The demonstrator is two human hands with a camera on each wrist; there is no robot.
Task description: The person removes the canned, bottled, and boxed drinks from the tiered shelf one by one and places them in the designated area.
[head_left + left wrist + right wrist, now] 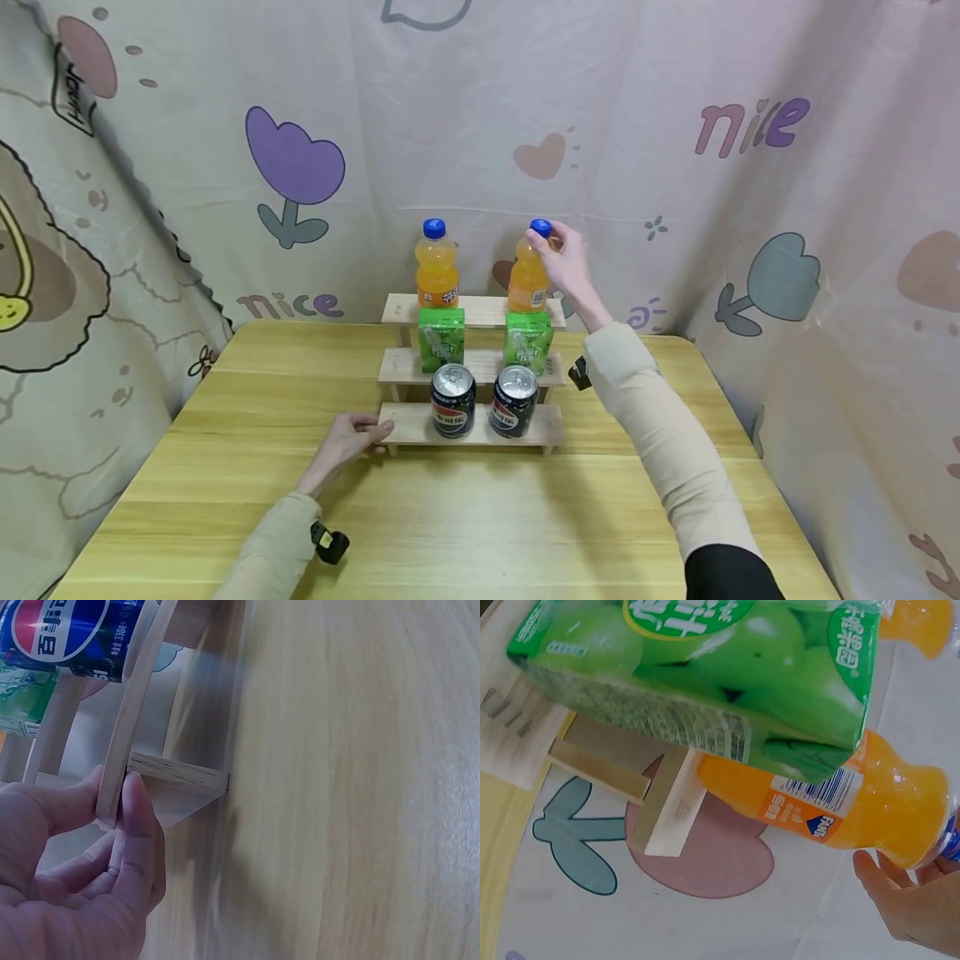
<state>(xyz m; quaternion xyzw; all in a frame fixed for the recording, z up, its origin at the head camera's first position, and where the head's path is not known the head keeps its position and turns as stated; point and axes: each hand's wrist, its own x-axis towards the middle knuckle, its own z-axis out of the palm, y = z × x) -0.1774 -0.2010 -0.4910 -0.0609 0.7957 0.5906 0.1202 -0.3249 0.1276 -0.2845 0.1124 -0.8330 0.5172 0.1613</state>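
Note:
My left hand pinches the left end of the lowest board of a three-tier wooden rack, thumb above and fingers beneath. At the top tier, my right hand holds an orange soda bottle around its neck, just under the blue cap. This bottle stands upright at the right end of that tier. In the right wrist view, the fingers of that hand are at the bottle's neck, and a green juice carton hides part of the bottle.
A second orange soda bottle stands on the top tier at left. Another green carton shares the middle tier. Two dark blue cola cans sit on the lowest tier. Behind the wooden table hangs a printed curtain.

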